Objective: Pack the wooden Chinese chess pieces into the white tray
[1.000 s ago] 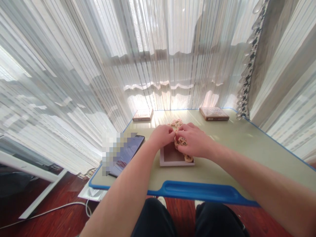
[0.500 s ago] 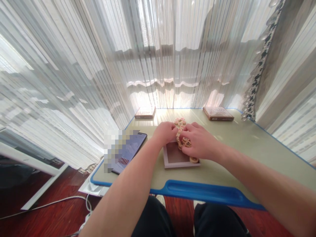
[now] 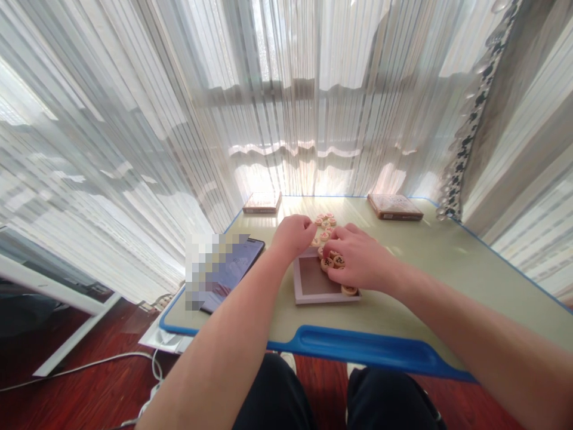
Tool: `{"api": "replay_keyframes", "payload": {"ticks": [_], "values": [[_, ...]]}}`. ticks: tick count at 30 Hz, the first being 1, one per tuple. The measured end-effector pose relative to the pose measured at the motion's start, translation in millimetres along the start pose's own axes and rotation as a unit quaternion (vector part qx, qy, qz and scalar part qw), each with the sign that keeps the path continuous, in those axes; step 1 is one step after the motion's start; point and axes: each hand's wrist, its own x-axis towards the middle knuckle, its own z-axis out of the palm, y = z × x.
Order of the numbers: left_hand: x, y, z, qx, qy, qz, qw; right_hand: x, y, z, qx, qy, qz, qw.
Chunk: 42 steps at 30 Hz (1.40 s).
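R hand [image 3: 362,258] bent over round pcs [image 3: 327,264] in the box [image 3: 313,298], some right by its thumb; L hand [image 3: 295,234] curled nr box's far-left corner; can't tell from here if either's gripping

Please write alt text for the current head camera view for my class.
A person's right hand reaches over round pieces in a shallow tray; the left hand is beside more pieces beyond it. A touchscreen device lies left on a pale blue-edged table, two flat boxes near the far edge.
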Motion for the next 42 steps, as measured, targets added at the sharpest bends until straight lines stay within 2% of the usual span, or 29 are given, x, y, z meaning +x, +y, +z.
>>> {"api": "replay_keyframes", "payload": {"ticks": [7, 23, 25, 28, 30, 34, 37, 40, 42], "values": [[-0.6, 0.1, -0.2, 0.015, 0.006, 0.016, 1.0, -0.4, -0.5, -2.0, 0.019, -0.001, -0.013, 1.0], [-1.7, -0.9, -1.3, 0.033, -0.001, 0.004, 0.999, 2.2, 2.9, -3.5, 0.045, 0.004, 0.0, 0.999], [-1.6, -1.2, -0.1, 0.035, -0.008, 0.001, 0.999, 4.5, 9.2, -3.6, 0.045, 0.023, 0.025, 0.998], [-1.6, -1.4, 0.2, 0.036, -0.032, -0.008, 0.999, 8.5, 29.3, 1.1, 0.033, 0.049, 0.104, 0.993], [-1.8, -1.8, -2.8, 0.052, -0.035, -0.034, 0.997, 10.1, 47.1, 6.8, 0.021, 0.035, 0.174, 0.984], [-2.2, -2.4, -14.5, 0.123, -0.004, -0.137, 0.983, 10.4, 76.1, 16.3, -0.016, -0.022, 0.267, 0.963], [-1.9, -1.3, -17.9, 0.147, -0.01, -0.165, 0.975, 10.9, 84.6, 17.1, 0.007, -0.06, 0.308, 0.949], [-1.4, -0.8, -11.7, 0.143, -0.027, -0.147, 0.978, 12.4, 85.4, 14.3, 0.042, -0.064, 0.321, 0.944], [-0.9, -2.2, -4.9, 0.133, -0.017, -0.129, 0.983, 13.4, 84.5, 12.5, 0.06, -0.056, 0.318, 0.944]]}}
